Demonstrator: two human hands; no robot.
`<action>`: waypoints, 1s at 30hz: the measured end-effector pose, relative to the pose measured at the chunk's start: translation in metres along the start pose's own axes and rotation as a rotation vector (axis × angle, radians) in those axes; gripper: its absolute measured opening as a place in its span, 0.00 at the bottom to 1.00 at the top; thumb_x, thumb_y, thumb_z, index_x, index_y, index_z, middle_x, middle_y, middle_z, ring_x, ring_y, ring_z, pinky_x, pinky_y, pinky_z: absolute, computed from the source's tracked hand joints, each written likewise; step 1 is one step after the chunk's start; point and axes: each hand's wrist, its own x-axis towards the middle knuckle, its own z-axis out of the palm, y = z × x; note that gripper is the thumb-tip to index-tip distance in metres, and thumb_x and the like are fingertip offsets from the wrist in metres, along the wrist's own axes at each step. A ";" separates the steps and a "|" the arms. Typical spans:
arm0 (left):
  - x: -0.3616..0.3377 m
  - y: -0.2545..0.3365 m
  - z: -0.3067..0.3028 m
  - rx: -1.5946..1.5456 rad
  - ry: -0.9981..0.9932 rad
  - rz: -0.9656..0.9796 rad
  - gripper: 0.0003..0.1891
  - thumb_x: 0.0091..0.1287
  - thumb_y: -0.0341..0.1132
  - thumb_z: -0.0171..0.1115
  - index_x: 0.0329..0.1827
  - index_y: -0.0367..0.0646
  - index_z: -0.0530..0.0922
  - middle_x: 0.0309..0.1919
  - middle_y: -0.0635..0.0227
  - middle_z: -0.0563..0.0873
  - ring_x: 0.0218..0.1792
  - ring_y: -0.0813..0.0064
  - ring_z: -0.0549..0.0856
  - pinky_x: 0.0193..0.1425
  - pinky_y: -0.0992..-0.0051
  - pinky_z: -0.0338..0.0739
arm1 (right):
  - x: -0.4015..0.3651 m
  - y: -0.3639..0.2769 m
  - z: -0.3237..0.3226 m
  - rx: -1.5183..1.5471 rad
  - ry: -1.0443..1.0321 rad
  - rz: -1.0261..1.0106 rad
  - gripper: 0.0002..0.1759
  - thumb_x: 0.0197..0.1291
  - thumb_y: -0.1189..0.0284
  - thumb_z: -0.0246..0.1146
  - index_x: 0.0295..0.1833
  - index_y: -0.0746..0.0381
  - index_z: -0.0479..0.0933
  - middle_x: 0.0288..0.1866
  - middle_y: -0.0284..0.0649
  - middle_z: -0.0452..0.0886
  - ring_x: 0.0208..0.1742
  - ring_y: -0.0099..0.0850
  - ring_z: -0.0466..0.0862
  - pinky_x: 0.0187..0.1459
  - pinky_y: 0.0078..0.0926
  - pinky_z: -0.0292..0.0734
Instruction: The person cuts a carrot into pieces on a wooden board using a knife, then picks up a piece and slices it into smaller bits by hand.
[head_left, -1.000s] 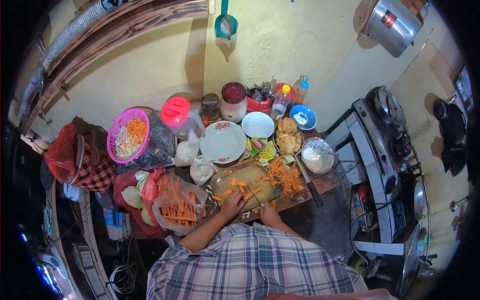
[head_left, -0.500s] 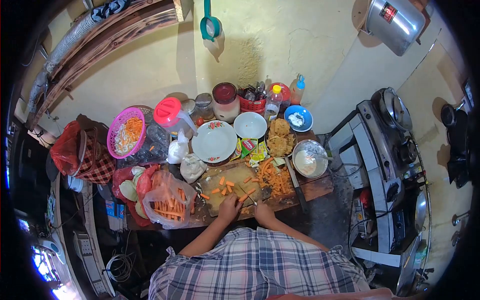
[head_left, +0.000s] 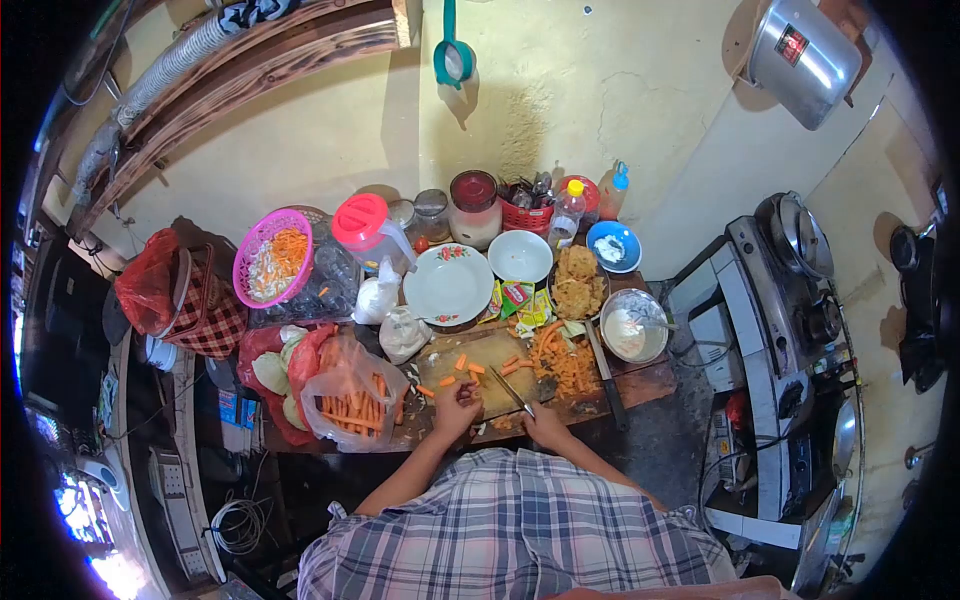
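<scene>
Left hand (head_left: 455,405) sat at the near edge of the worn wooden cutting board (head_left: 488,352), fingers curled down, right beside the short orange carrot chunks (head_left: 470,368) scattered on it; couldn't tell whether it had one pinched, too small at that range. Right hand (head_left: 545,425) was closed round the handle of a thin small kitchen knife (head_left: 513,393), blade angled up-left across the board towards the chunks. Both hands were close together, not touching. A heap of finely cut orange carrot strips (head_left: 566,362) lay on the board's right end, and just right of it was a long dark-handled cleaver-type knife (head_left: 606,377) flat on the table. To the left of the board stood a clear plastic bag of whole carrots (head_left: 355,408), mouth open. Behind the board: a white floral-rimmed plate (head_left: 450,285), a plain white bowl (head_left: 520,257), a plate of golden fried fritters (head_left: 578,283), and a steel bowl of white batter (head_left: 635,332) with a spoon in it. Further left, a pink plastic basket of shredded vegetables (head_left: 272,258) sat tilted on clear containers.
</scene>
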 end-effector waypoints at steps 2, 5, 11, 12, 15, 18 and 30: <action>0.006 0.003 -0.004 -0.051 -0.022 -0.010 0.15 0.49 0.24 0.67 0.42 0.36 0.80 0.35 0.60 0.83 0.39 0.68 0.85 0.45 0.73 0.80 | -0.007 -0.005 -0.002 0.006 0.013 0.008 0.16 0.65 0.63 0.54 0.40 0.69 0.67 0.27 0.59 0.76 0.33 0.58 0.79 0.33 0.51 0.70; 0.015 0.006 -0.004 0.119 -0.196 0.044 0.11 0.51 0.26 0.68 0.38 0.35 0.81 0.36 0.57 0.84 0.40 0.69 0.85 0.45 0.73 0.79 | -0.013 -0.010 0.005 0.014 0.071 -0.008 0.17 0.65 0.63 0.54 0.39 0.70 0.67 0.26 0.58 0.76 0.32 0.58 0.78 0.32 0.50 0.70; 0.030 -0.009 0.012 0.355 -0.349 0.338 0.10 0.52 0.34 0.68 0.33 0.36 0.82 0.30 0.56 0.81 0.36 0.60 0.82 0.39 0.67 0.77 | -0.020 -0.026 0.014 0.000 0.153 0.160 0.18 0.65 0.64 0.53 0.40 0.72 0.68 0.28 0.62 0.77 0.34 0.61 0.78 0.34 0.51 0.72; 0.029 -0.007 0.012 0.366 -0.317 0.365 0.10 0.53 0.34 0.67 0.32 0.36 0.82 0.29 0.56 0.80 0.35 0.57 0.81 0.38 0.65 0.76 | -0.023 -0.032 0.012 0.018 0.144 0.152 0.18 0.65 0.64 0.53 0.40 0.72 0.68 0.28 0.63 0.77 0.34 0.61 0.78 0.34 0.51 0.72; 0.019 0.001 0.007 0.427 -0.283 0.380 0.09 0.54 0.35 0.66 0.30 0.37 0.82 0.29 0.56 0.80 0.34 0.55 0.80 0.38 0.63 0.76 | -0.031 -0.038 0.013 0.010 0.110 0.157 0.18 0.65 0.63 0.53 0.40 0.72 0.69 0.28 0.64 0.77 0.35 0.61 0.78 0.35 0.52 0.72; 0.020 0.002 0.001 0.478 -0.269 0.422 0.09 0.56 0.36 0.65 0.30 0.37 0.82 0.29 0.58 0.81 0.34 0.56 0.81 0.38 0.63 0.76 | -0.032 -0.041 0.013 -0.018 0.088 0.153 0.18 0.64 0.63 0.54 0.41 0.72 0.69 0.28 0.64 0.77 0.35 0.61 0.78 0.35 0.52 0.72; 0.018 -0.008 0.003 0.471 -0.234 0.470 0.09 0.56 0.35 0.66 0.31 0.37 0.83 0.26 0.58 0.80 0.31 0.58 0.81 0.35 0.64 0.76 | -0.033 -0.058 0.013 -0.133 0.048 0.202 0.16 0.64 0.65 0.53 0.44 0.70 0.70 0.27 0.62 0.78 0.32 0.59 0.80 0.34 0.52 0.75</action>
